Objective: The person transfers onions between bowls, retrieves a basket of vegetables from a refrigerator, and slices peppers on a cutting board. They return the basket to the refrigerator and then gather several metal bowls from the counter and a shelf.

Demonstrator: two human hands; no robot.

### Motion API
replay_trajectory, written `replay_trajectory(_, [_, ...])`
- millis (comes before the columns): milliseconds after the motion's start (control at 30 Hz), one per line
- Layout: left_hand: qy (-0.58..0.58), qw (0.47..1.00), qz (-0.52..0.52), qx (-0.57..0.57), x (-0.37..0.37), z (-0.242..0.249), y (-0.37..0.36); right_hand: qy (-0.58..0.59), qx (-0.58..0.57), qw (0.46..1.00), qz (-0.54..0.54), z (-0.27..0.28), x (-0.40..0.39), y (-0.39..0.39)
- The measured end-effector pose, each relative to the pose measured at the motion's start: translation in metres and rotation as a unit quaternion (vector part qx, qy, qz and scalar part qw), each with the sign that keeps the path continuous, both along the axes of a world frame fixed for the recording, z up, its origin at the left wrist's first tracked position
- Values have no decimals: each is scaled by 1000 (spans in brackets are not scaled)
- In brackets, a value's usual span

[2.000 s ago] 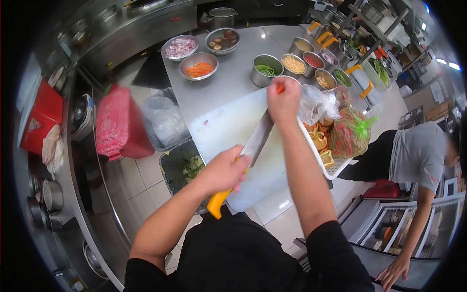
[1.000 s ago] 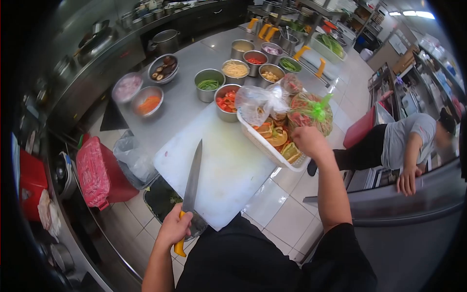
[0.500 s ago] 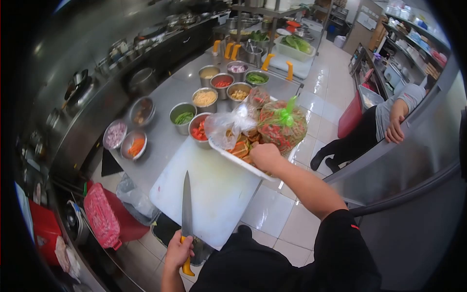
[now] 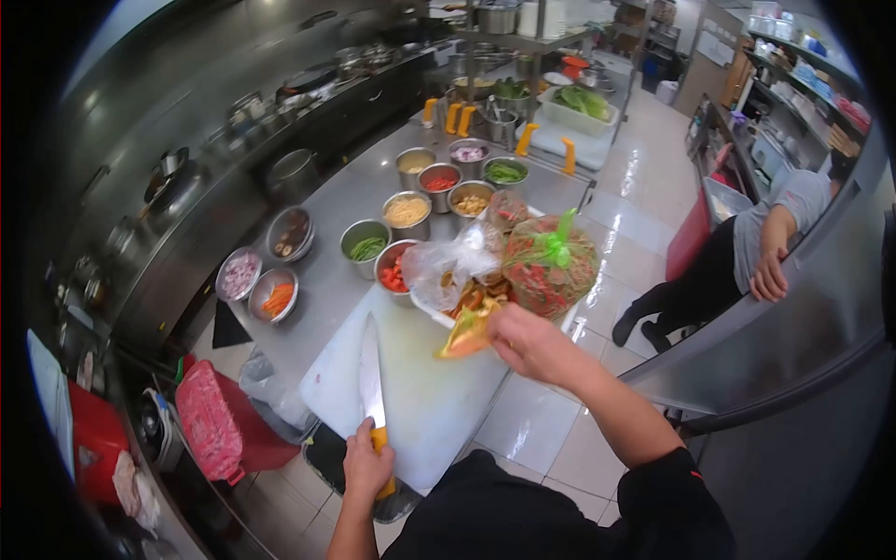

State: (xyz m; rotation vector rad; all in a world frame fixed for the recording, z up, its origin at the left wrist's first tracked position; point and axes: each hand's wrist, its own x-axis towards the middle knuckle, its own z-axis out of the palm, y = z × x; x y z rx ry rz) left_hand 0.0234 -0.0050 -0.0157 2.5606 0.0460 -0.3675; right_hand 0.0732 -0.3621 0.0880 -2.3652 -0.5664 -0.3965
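Observation:
My left hand [image 4: 367, 464] is closed around the yellow handle of a kitchen knife [image 4: 371, 373], whose blade points away from me over the white cutting board [image 4: 425, 411]. Between the fingers of my right hand [image 4: 527, 338] hangs a yellow-orange vegetable piece [image 4: 464, 334] that looks like bell pepper. It is above the board's far right part, at the near edge of a white tray [image 4: 437, 315]. More orange pieces lie in that tray. On it also rest a crumpled clear plastic bag [image 4: 437, 264] and a full bag of red and green food [image 4: 549, 280] with a bright green tie.
Steel pots, one with chopped tomato [image 4: 396, 273], stand beyond the board. Bowls of carrot [image 4: 277, 299] and onion [image 4: 239, 274] sit at the left. A red bin [image 4: 233, 420] stands below. At the right, a person's hand [image 4: 769, 274] rests on a metal edge.
My right hand has come out of the tray toward me, bringing the yellow-orange piece with it. My left hand and the knife have moved slightly farther over the board.

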Motion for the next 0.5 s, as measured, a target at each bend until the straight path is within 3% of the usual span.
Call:
replay_trajectory(133, [20,999,15,41,5,13,-18,-42,38,995,83,-49,-16,47])
replay_trajectory(267, [54,994,19,95,11,21,-28,-20,5,994,103,-139,-2,79])
replay_trajectory(333, [75,993,8,93,18,18,-21,3,-64,995,82,-155,1,82])
replay_trajectory(433, [92,990,33,102,15,19,-5,-98,-63,993,14,-131,-3,95])
replay_trajectory(500, [98,988,80,84,5,42,-7,-64,-37,996,48,-141,5,97])
